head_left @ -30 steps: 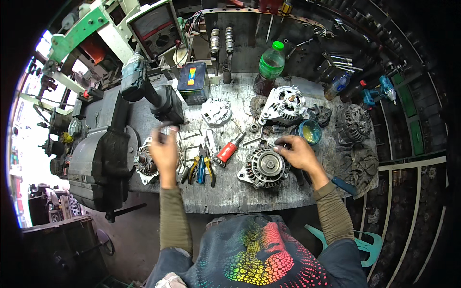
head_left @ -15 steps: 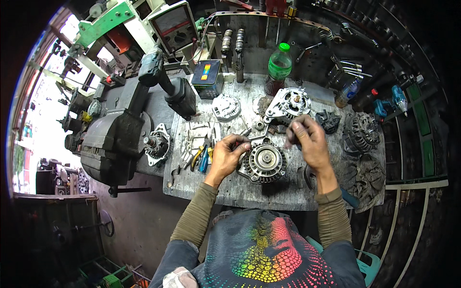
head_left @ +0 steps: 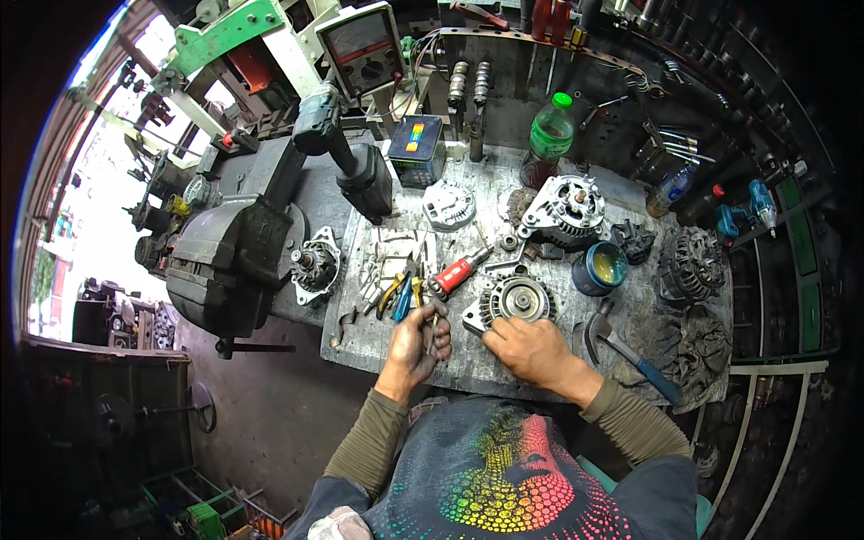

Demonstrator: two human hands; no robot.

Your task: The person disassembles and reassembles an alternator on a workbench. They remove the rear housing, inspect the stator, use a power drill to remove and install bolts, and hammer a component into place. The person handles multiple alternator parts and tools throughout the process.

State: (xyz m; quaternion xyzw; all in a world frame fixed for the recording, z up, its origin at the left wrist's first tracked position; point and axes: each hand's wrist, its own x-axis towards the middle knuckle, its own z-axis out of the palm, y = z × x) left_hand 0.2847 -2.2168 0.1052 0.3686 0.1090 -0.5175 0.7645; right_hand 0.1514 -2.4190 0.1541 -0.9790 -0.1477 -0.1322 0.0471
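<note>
An alternator with a round ribbed metal housing lies on the workbench in front of me, its central hub facing up. My right hand rests against its near edge, fingers bent and pressed together; the fingertips and thumb are hidden. To the left, apart from the alternator, my left hand is held palm inward with its fingers curled. Something small may sit between them, but I cannot make it out. Just beyond the left hand lie a red-handled screwdriver and pliers with yellow and blue handles.
Right of the alternator stand a blue can with yellowish contents and a hammer lying near a dark rag. Farther back are a second alternator, a green-capped bottle, a black battery and a cordless impact wrench.
My right hand has come down and left to the alternator's near edge, uncovering the can and hammer. The left hand has drawn back toward me, exposing the red screwdriver. The view has shifted slightly.
</note>
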